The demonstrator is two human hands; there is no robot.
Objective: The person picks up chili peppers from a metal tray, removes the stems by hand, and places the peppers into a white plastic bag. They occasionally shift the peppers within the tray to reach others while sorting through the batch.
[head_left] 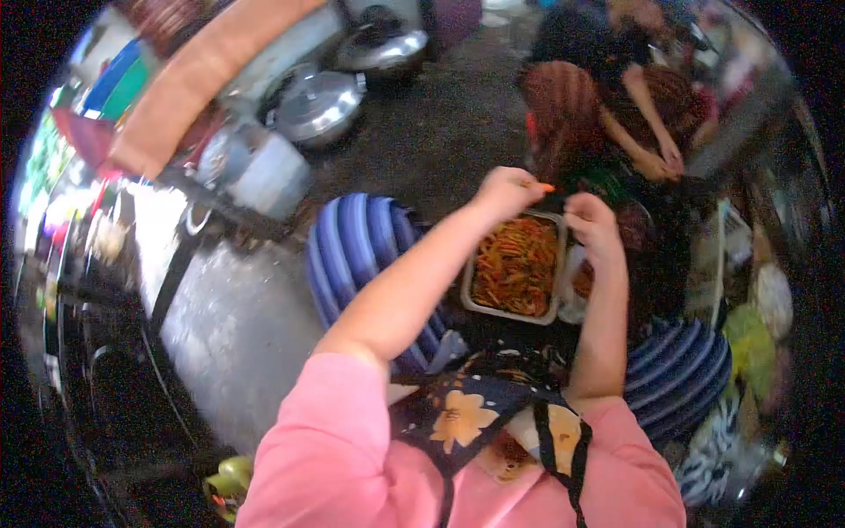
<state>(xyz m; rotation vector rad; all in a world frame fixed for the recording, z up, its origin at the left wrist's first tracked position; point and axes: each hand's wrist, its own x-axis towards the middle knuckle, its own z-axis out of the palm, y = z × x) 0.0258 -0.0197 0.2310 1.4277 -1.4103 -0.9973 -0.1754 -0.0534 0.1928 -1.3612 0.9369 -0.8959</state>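
Above the far edge of a pale rectangular tray (506,314), my left hand (510,192) pinches a small orange piece (547,187) that looks like a chili. My right hand (591,224) is raised over the tray's far right corner, fingers curled together; anything between them is too small or blurred to make out. The two hands are close but apart. Slender red, orange and green pieces, which look like chilies, (515,268) fill the tray. Against its right side a whitish container or bag (574,295) shows, partly covered by my right forearm.
Across from me a seated person holds their hands (662,165) together low in front. Lidded metal pots (317,106) and a pale bucket (267,176) stand at the upper left. A pale crate (717,264) and a yellow-green bag (753,348) lie to the right.
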